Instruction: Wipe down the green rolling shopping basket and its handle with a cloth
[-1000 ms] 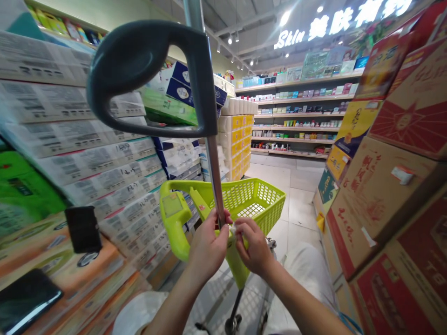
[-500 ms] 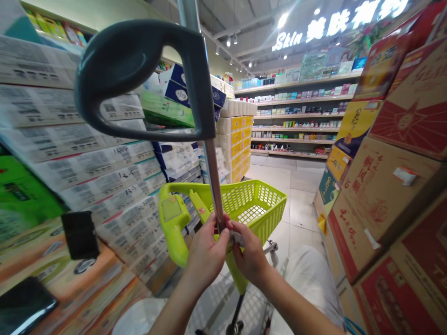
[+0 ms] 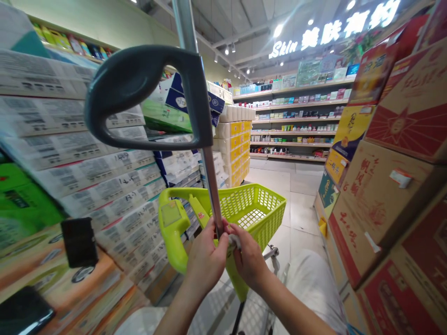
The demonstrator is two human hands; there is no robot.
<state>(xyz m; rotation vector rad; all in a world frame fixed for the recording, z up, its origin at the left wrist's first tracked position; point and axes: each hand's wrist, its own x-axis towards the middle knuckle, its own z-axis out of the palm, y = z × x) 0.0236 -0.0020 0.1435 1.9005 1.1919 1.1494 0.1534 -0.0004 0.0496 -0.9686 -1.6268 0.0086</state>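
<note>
A chrome pole (image 3: 212,191) with a dark grey loop handle (image 3: 146,100) rises in front of me, slightly tilted. My left hand (image 3: 207,258) is closed round its lower part, thumb forward. Right beside it, my right hand (image 3: 249,260) pinches a small crumpled whitish cloth or tissue (image 3: 234,240) against the pole. The fingertips of both hands meet behind the pole and are partly hidden. Just beyond stands a lime-green shopping trolley (image 3: 268,218), its basket showing bare slats and its handle (image 3: 171,232) to the left of my hands.
Stacked paper packs (image 3: 115,186) wall the left side. Two black phone-like objects, one upper (image 3: 79,242) and one lower (image 3: 26,309), lie on orange packs. Cartons (image 3: 370,186) are piled on the right. Stocked shelves (image 3: 296,121) stand at the back, past the tiled floor (image 3: 302,204).
The view has tilted up a little, so the handle and trolley sit lower. Both hands keep their places on the pole; the whitish cloth has shifted slightly in the right fingers.
</note>
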